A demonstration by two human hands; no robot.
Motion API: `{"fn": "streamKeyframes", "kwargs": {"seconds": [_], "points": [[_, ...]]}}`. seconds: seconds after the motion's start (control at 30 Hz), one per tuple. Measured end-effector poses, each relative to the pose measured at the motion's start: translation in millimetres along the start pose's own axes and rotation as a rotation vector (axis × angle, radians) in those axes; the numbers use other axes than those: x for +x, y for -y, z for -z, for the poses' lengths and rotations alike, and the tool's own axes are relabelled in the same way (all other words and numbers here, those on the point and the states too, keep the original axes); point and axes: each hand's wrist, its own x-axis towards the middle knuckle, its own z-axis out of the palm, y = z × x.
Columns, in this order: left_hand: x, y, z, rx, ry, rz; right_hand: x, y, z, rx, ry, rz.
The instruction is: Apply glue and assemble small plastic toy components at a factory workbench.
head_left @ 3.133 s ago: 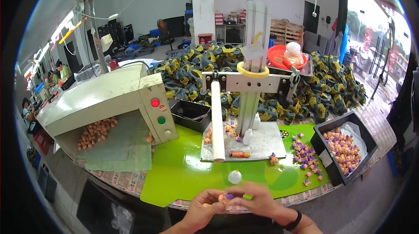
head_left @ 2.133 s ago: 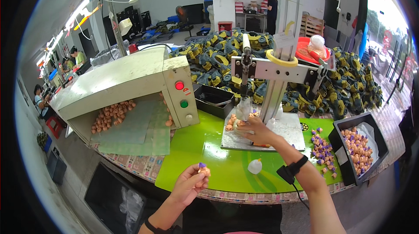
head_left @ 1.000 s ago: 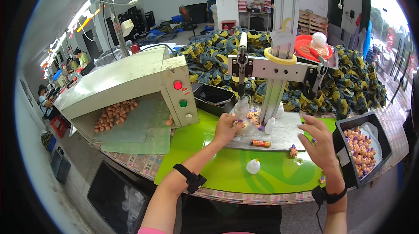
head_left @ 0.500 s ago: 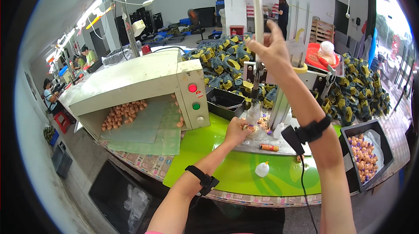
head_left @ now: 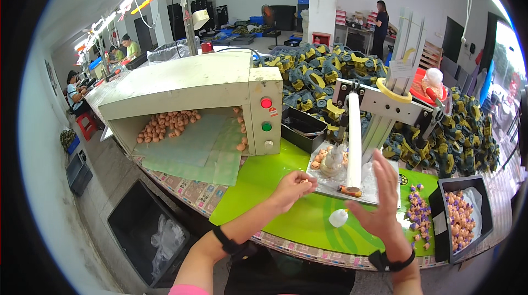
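- Left hand (head_left: 293, 189): fingertips pinched together on a small peach piece (head_left: 306, 181), mostly hidden by them, in front of the press (head_left: 375, 100) and toward its left.
- Right hand (head_left: 378, 200): empty, fingers spread apart, in front of the press and right of its lowered white lever (head_left: 354, 138).
- White bottle (head_left: 339, 218): on the green mat (head_left: 256, 190), in front of the press, between the two hands.
- Peach heads (head_left: 315, 164): on the press's base plate, at its left end.
- Purple-and-peach pieces (head_left: 419, 213): loose on the mat, right of the press.
- Black bin (head_left: 438, 221): farther right of the press, holding many more such pieces.
- Cream machine (head_left: 181, 82): left of the press, peach heads inside its opening.
- Toy vehicles (head_left: 319, 78): piled behind the press.
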Motion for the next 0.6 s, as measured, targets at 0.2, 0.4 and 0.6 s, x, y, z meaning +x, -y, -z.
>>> {"fn": "streamKeyframes", "kwargs": {"seconds": [0.2,0.4,0.6], "points": [[-71,-1,15,-0.291,0.224,0.281,-122,-3,-35,0.115,-0.007,-0.745],[-98,11,-11,-0.471,0.165,0.382,-142,-12,-76,0.367,0.096,-0.901],[-101,35,-3,-0.470,0.230,0.388,-144,7,-60,0.602,-0.193,-0.893]]}}
